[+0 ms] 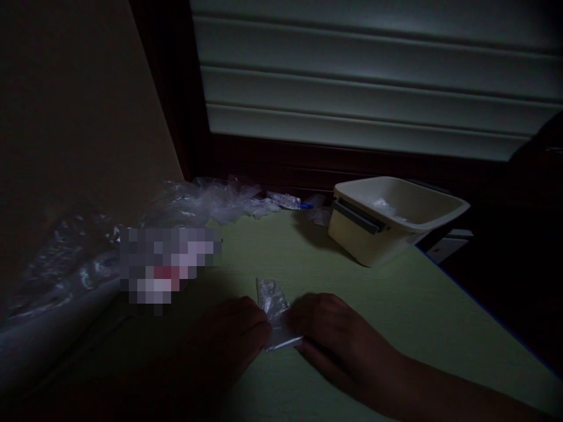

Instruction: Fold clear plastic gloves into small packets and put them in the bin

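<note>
Between my hands, a small clear plastic bag (273, 305) lies on the greenish tabletop, looking folded or flattened, with a shiny crease along its near edge. My left hand (235, 331) has its fingers curled together at the bag's left side. From the right, my right hand (329, 334) bends its fingers over the bag's other side, the thumb low by the near corner. Both hands are closed on the plastic and low against the table (299, 258). Dim light hides the fingertips and most of the left forearm.
A cream plastic bin (367, 237) with a dark handle stands at the back right, clear plastic inside. Crumpled clear plastic (215, 196) lines the back left. A blurred-out item (167, 266) lies left. The table's blue edge (484, 305) runs along the right; shutters rise behind.
</note>
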The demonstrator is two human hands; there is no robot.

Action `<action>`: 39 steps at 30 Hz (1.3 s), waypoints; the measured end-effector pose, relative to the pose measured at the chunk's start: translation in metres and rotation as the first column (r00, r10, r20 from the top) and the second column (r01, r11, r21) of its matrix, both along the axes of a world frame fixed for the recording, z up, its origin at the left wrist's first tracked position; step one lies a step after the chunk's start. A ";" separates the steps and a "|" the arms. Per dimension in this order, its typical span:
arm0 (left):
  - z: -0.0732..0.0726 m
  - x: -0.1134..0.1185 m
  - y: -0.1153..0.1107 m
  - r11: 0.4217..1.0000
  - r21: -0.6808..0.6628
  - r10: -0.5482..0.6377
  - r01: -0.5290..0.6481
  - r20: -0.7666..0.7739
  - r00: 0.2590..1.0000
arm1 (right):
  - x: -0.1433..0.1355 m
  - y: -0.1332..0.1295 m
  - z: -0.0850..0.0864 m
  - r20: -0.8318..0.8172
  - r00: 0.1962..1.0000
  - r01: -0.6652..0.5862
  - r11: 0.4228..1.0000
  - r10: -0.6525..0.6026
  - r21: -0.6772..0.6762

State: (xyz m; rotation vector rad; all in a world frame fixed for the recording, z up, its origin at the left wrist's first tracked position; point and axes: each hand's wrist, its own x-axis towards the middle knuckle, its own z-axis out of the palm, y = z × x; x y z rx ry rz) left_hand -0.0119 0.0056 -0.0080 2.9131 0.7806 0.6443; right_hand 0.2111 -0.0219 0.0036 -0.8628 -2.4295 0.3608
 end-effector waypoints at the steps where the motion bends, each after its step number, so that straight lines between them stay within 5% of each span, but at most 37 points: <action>1: -0.001 0.000 0.000 1.000 0.014 -0.008 0.008 0.004 1.000 | -0.001 0.000 0.000 0.007 1.000 -0.009 1.000 0.009 0.002; 11: -0.007 0.002 0.004 0.998 0.065 -0.025 0.022 0.035 0.999 | 0.000 0.000 -0.002 0.004 1.000 0.007 0.999 -0.006 -0.044; 24: -0.001 -0.001 0.005 0.991 -0.131 0.038 -0.032 0.042 0.998 | 0.001 -0.001 -0.001 -0.040 0.999 0.005 0.997 -0.009 -0.078; 30: 0.006 -0.004 0.005 0.986 -0.141 -0.083 0.089 0.047 0.995 | 0.001 0.000 0.000 -0.087 0.996 -0.021 0.995 0.012 -0.102; 39: -0.002 0.001 0.002 0.985 -0.174 0.011 0.015 0.145 0.989 | 0.001 -0.001 -0.001 -0.172 0.981 0.046 0.969 -0.089 -0.241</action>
